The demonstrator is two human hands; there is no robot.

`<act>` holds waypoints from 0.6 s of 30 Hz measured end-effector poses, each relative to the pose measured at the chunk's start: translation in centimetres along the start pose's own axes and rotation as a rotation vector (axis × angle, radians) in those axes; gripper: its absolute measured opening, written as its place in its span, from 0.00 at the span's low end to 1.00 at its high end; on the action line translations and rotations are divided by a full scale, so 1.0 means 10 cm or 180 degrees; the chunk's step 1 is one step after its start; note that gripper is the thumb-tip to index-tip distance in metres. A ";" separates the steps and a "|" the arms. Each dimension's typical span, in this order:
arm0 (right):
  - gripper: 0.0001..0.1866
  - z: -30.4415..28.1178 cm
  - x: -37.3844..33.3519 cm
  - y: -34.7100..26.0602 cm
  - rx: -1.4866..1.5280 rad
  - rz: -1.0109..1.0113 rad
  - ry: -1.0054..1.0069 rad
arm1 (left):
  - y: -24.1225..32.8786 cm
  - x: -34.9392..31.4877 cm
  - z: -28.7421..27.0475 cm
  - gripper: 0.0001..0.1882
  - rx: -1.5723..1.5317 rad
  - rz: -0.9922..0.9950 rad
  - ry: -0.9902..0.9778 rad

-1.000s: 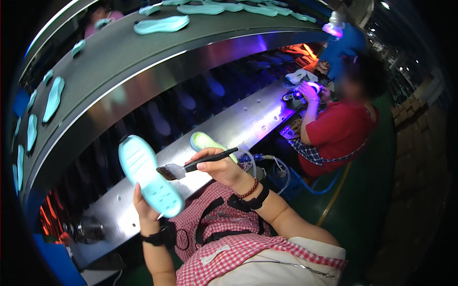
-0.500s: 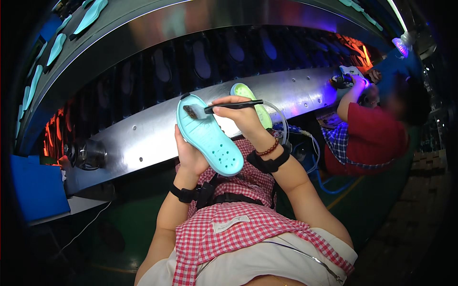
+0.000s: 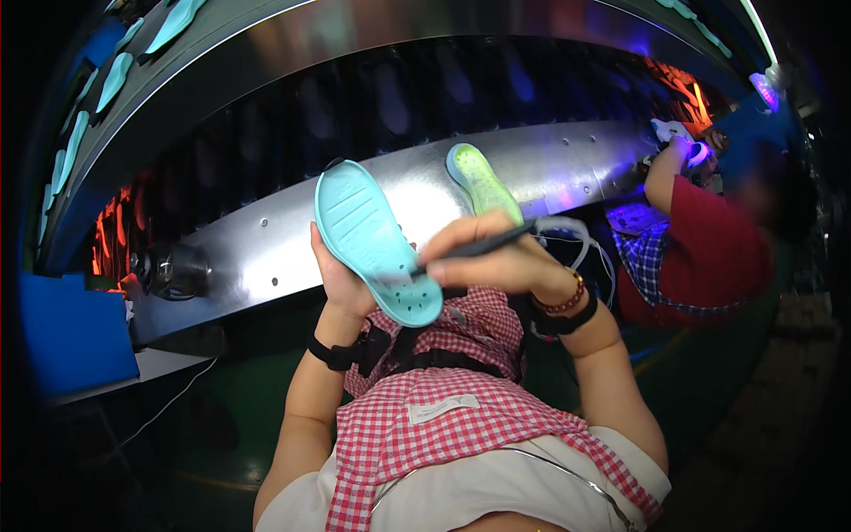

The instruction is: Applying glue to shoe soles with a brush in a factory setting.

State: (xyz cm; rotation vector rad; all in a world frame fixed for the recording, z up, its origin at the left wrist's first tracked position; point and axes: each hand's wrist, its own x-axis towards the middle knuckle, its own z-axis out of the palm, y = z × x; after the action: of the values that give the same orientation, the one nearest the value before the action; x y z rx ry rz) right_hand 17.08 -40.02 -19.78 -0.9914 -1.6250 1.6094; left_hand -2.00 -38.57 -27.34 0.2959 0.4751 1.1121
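A turquoise shoe sole point(image 3: 359, 217) with small holes at its near end is tilted up in front of me. My left hand point(image 3: 344, 279) grips it from beneath along its left edge, most of the fingers hidden behind it. My right hand point(image 3: 496, 257) is closed round a black-handled brush point(image 3: 483, 244), with a pale tube at the back of its handle. The brush's head, blurred by motion, lies over the holed end of the sole. Just beyond my right hand, a lime-green sole point(image 3: 483, 182) rests on the metal ledge.
Behind the metal ledge point(image 3: 292, 230) runs a dark conveyor point(image 3: 390, 97) carrying dim soles. More turquoise soles point(image 3: 111, 84) lie on an upper belt at far left. A blue box point(image 3: 75, 328) stands at left. A co-worker in a red top point(image 3: 709, 257) works at right.
The brush has moved from the far end of the turquoise sole down to its holed near end. My right hand came nearer with it; the left still holds the sole.
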 end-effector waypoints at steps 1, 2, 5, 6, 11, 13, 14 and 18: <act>0.09 0.00 0.06 -0.02 0.0252 -0.0456 0.0590 | -0.05 0.00 0.05 0.37 -0.0047 -0.0099 -0.0235; 0.09 0.01 0.13 -0.04 0.0415 -0.0734 0.1132 | -0.09 0.00 0.09 0.37 -0.0094 -0.0188 -0.0475; 0.09 0.12 0.17 -0.05 0.0112 -0.0880 0.1062 | -0.13 0.01 0.17 0.37 -0.0356 -0.0153 -0.0621; 0.09 0.14 0.18 -0.04 -0.0294 -0.0784 0.0690 | -0.11 0.01 0.18 0.36 -0.0553 -0.0062 -0.0506; 0.09 0.09 0.09 -0.04 0.0690 -0.0452 0.0721 | -0.02 -0.01 0.22 0.34 -0.0352 0.0198 -0.0463; 0.09 0.07 0.10 -0.03 0.0342 -0.0713 0.0651 | -0.01 0.00 0.25 0.34 -0.0484 0.0328 -0.0034; 0.09 0.05 0.10 -0.04 0.0213 -0.0615 0.0430 | 0.00 0.01 0.27 0.34 -0.0450 0.0362 0.0215; 0.10 0.03 0.05 -0.02 0.0401 -0.1516 -0.0359 | 0.05 0.08 0.29 0.37 0.0134 0.0692 -0.0036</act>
State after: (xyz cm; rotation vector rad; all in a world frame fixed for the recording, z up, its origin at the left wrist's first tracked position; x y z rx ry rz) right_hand 16.56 -39.72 -19.59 -0.4106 -1.6545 1.4319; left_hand -0.60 -37.64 -24.76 0.3975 0.4644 1.3122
